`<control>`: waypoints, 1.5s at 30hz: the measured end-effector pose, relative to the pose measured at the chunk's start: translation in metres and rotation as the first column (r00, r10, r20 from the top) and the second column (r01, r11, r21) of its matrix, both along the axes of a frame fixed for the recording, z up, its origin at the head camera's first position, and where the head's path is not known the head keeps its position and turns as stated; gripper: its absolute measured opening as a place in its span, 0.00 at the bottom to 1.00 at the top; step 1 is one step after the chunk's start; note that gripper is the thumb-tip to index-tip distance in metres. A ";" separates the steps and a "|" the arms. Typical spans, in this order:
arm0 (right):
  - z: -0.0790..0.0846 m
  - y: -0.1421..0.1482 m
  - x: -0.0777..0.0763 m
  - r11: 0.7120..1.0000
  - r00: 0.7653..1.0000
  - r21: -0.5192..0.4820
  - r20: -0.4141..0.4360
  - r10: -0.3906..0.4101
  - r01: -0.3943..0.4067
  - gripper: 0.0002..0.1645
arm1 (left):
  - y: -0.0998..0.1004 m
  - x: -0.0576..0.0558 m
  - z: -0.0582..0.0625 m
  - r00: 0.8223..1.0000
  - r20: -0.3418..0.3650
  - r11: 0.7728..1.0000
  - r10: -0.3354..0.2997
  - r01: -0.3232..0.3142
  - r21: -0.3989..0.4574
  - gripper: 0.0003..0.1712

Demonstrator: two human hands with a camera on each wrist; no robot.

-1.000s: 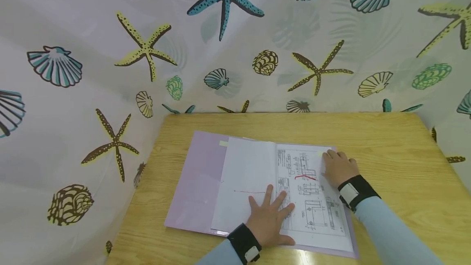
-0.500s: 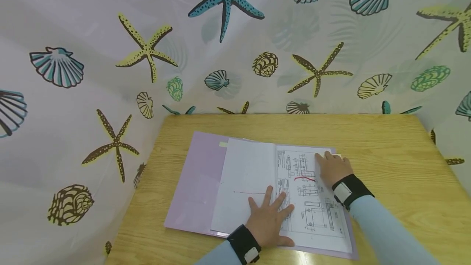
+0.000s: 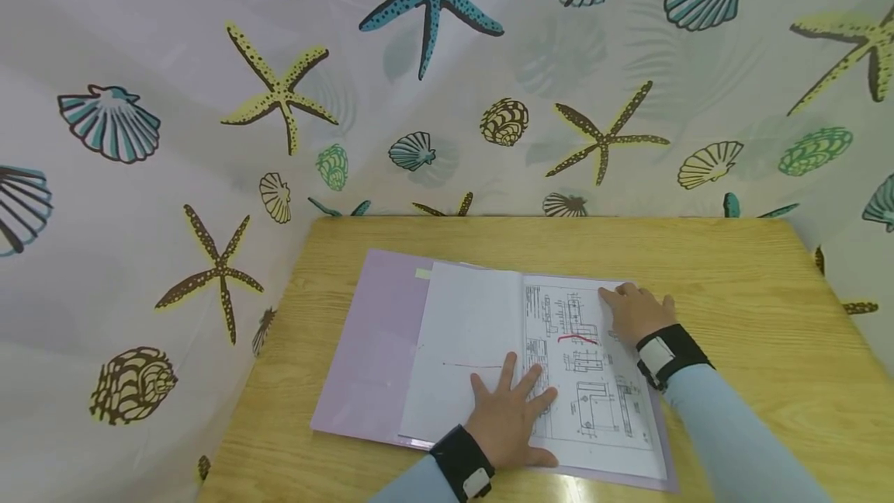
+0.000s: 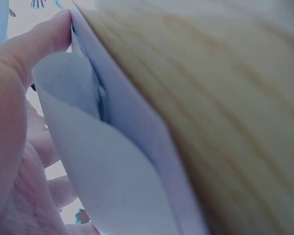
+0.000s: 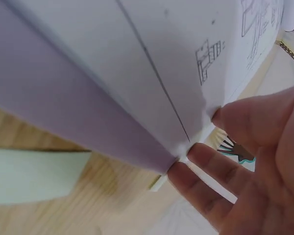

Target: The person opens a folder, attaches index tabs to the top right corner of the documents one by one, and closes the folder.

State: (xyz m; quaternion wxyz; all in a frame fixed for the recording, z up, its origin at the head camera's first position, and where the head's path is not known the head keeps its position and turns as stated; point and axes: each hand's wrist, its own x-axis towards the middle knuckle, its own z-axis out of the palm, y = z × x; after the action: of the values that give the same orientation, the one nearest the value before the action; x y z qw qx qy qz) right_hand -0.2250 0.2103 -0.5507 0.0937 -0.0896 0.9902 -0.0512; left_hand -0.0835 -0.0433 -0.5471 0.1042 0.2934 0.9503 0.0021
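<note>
A lilac folder (image 3: 370,348) lies spread on the table, holding white pages. Its right-hand page (image 3: 594,379) carries black technical drawings and a red stroke; a thin red line crosses the left-hand page (image 3: 454,317). My left hand (image 3: 510,421) rests with spread fingers over the lower middle of the pages. In the left wrist view a page edge (image 4: 103,161) bows up beside the thumb. At the upper right corner my right hand (image 3: 637,315) pinches the drawing page between bent fingers and thumb. The right wrist view shows its fingertips (image 5: 193,149) at that corner.
The wooden table (image 3: 733,278) extends around the folder. A white cloth (image 3: 454,169) printed with starfish and shells hangs behind and at the sides. A pale tab (image 3: 423,274) marks the folder's left side. A pale green strip (image 5: 34,176) shows beside the folder in the right wrist view.
My right hand slid slightly left along the page's upper corner, then a little up and back right. The left hand has stayed in place.
</note>
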 end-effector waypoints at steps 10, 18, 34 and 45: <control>0.012 0.006 0.005 0.998 0.996 -0.059 0.087 0.033 -0.028 0.24 | 0.002 -0.004 -0.004 1.000 0.009 1.000 -0.007 0.007 -0.008 0.55; 0.008 0.016 0.005 0.995 0.995 -0.088 0.077 0.060 -0.053 0.26 | 0.004 -0.005 -0.005 1.000 0.004 1.000 -0.010 0.009 0.006 0.55; 0.029 0.000 0.099 0.986 0.997 -0.147 -0.018 -0.079 0.075 0.34 | 0.003 0.002 -0.007 1.000 -0.023 0.999 0.001 0.000 0.048 0.55; 0.018 -0.009 0.144 0.985 0.993 -0.164 -0.086 -0.075 0.060 0.47 | -0.039 0.010 0.014 0.989 -0.038 0.971 0.145 -0.135 0.199 0.55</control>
State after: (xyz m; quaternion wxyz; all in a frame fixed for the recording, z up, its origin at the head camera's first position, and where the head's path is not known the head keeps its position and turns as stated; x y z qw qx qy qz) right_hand -0.0815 0.2018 -0.5324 0.0386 -0.0656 0.9886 -0.1303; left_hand -0.0737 -0.0827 -0.5333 0.0496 0.2346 0.9661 0.0954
